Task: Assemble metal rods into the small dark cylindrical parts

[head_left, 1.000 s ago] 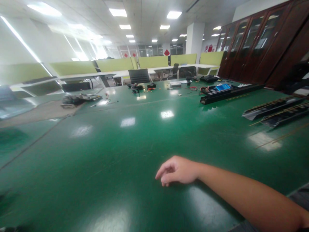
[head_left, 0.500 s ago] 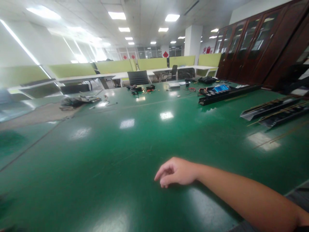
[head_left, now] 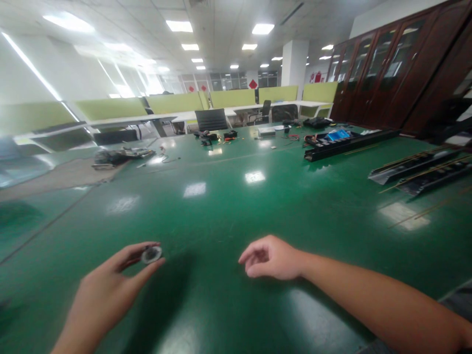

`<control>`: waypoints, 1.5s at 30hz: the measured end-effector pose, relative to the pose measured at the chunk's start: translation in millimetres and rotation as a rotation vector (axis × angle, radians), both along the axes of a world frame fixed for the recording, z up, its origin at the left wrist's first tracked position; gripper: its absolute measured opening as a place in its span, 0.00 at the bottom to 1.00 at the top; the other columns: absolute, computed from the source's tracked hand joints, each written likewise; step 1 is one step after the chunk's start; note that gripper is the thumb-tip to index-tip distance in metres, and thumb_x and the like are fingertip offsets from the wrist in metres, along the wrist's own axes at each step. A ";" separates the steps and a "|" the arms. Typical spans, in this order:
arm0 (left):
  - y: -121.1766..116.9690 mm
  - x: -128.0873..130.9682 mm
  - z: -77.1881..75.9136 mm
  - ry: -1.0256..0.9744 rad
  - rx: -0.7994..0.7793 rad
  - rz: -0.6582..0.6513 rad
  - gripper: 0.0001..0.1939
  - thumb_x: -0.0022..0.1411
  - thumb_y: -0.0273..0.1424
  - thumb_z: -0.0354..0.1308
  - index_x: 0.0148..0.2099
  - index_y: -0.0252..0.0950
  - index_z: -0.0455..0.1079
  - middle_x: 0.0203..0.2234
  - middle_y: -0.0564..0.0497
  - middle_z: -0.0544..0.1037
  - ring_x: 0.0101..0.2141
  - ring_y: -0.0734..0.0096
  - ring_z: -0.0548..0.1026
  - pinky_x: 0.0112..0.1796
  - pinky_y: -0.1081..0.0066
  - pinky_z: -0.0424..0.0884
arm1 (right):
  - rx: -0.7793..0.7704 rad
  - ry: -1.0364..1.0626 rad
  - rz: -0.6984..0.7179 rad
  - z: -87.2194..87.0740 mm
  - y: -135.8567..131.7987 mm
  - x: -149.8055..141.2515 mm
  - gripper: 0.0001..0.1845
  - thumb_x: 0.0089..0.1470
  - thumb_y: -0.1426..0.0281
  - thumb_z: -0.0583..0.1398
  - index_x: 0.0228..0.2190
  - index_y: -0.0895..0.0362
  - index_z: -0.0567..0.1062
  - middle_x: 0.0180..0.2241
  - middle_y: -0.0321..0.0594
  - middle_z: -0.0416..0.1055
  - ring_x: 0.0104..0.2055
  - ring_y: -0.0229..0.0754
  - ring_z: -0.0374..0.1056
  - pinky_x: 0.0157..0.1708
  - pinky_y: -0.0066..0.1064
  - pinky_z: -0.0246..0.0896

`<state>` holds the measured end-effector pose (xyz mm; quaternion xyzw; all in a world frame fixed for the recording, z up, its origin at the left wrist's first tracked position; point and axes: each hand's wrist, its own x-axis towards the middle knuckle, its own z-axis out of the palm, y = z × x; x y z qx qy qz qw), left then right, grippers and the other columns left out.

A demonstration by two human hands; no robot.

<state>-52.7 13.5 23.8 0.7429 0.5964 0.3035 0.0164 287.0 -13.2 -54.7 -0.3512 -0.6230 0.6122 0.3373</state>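
Observation:
My left hand [head_left: 110, 280] holds a small round grey ring-shaped piece [head_left: 151, 254] between its thumb and fingers, above the green tabletop [head_left: 221, 211]. The piece has a pale rim and a darker middle; its exact kind is too blurred to tell. To the right of it, my right hand [head_left: 271, 258] hovers low over or rests on the green surface, which of the two I cannot tell. Its fingers are loosely curled with a gap between forefinger and thumb, and nothing shows between them.
On the right lie black metal channels [head_left: 416, 167] with thin brass-coloured rods and a long black rail [head_left: 350, 145] beside a blue packet [head_left: 339, 134]. A bagged bundle [head_left: 120, 155] sits at far left. Black parts [head_left: 206, 136] and a grey box [head_left: 266, 131] stand along the back.
My left hand has come into view from the lower left with the ring-shaped piece in its fingers. My right hand has stayed nearly in place.

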 end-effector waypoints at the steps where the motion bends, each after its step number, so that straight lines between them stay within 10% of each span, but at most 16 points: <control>1: 4.6 17.6 -3.4 0.027 -0.069 -0.031 0.17 0.53 0.46 0.65 0.42 0.44 0.79 0.33 0.52 0.83 0.34 0.56 0.81 0.32 0.66 0.77 | 0.038 -0.003 -0.072 -1.7 1.0 -0.2 0.15 0.47 0.73 0.68 0.40 0.61 0.79 0.32 0.40 0.77 0.33 0.37 0.72 0.39 0.31 0.68; 9: 1.0 133.6 -29.3 -0.028 -0.222 -0.563 0.15 0.59 0.29 0.62 0.49 0.44 0.76 0.42 0.51 0.78 0.43 0.65 0.76 0.46 0.66 0.74 | 0.408 -0.287 -0.377 -1.0 -2.3 4.4 0.22 0.46 0.80 0.63 0.45 0.55 0.74 0.34 0.36 0.74 0.30 0.37 0.68 0.31 0.29 0.65; 17: -7.1 125.4 -63.0 -0.178 -0.126 -0.663 0.20 0.60 0.25 0.61 0.54 0.42 0.69 0.44 0.50 0.77 0.43 0.67 0.76 0.45 0.68 0.73 | 0.537 -0.353 -0.330 1.3 -9.4 1.7 0.31 0.42 0.83 0.62 0.48 0.53 0.70 0.41 0.37 0.70 0.40 0.40 0.69 0.42 0.32 0.66; 45: -9.1 128.5 -65.1 -0.173 -0.012 -0.775 0.14 0.65 0.28 0.59 0.53 0.38 0.71 0.44 0.45 0.77 0.44 0.68 0.76 0.45 0.70 0.75 | 0.593 -0.369 -0.384 7.7 -11.0 3.0 0.08 0.47 0.78 0.65 0.32 0.56 0.77 0.30 0.34 0.74 0.32 0.37 0.68 0.33 0.27 0.60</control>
